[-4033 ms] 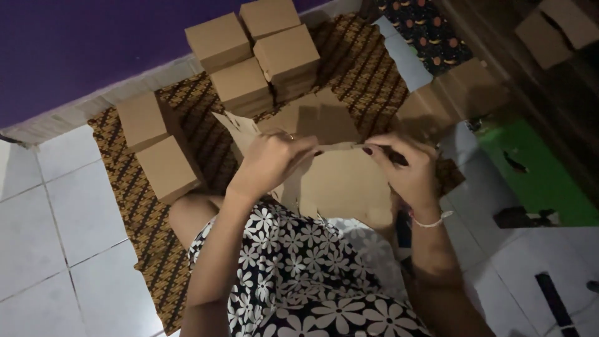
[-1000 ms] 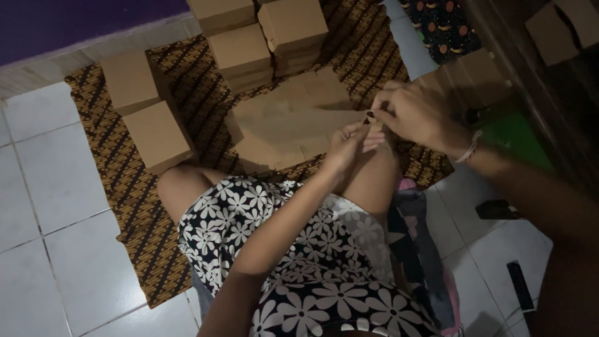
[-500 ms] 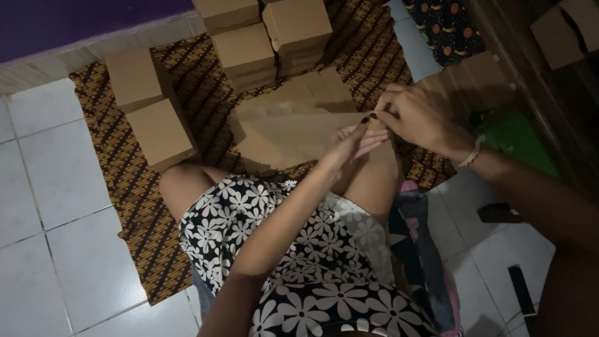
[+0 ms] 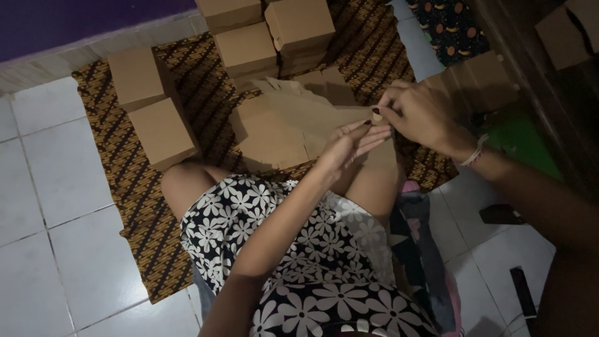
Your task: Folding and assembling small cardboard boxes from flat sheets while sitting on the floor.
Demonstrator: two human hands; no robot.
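- The person sits on a patterned mat [image 4: 118, 181] with a flat sheet of brown cardboard [image 4: 293, 128] lying over the knees and the mat, unfolded, flaps spread.
- Both hands meet at the sheet's right edge. The right hand [image 4: 424, 118] is pinched shut on a small tab there; the left hand [image 4: 349, 146] has its fingers stretched out and half open, fingertips resting on the cardboard just beside that tab.
- As I judge it, a flap is being folded or tucked; the next move calls for the left fingers to press the sheet flat while the right bends the tab over.
- Finished cardboard boxes [image 4: 162, 131] stand on the mat to the left and in a stack [image 4: 274, 37] beyond the sheet, near but not touching the hands.
- More flat cardboard [image 4: 480, 78] lies to the right; it crowds that side a little, though nothing blocks the hands.
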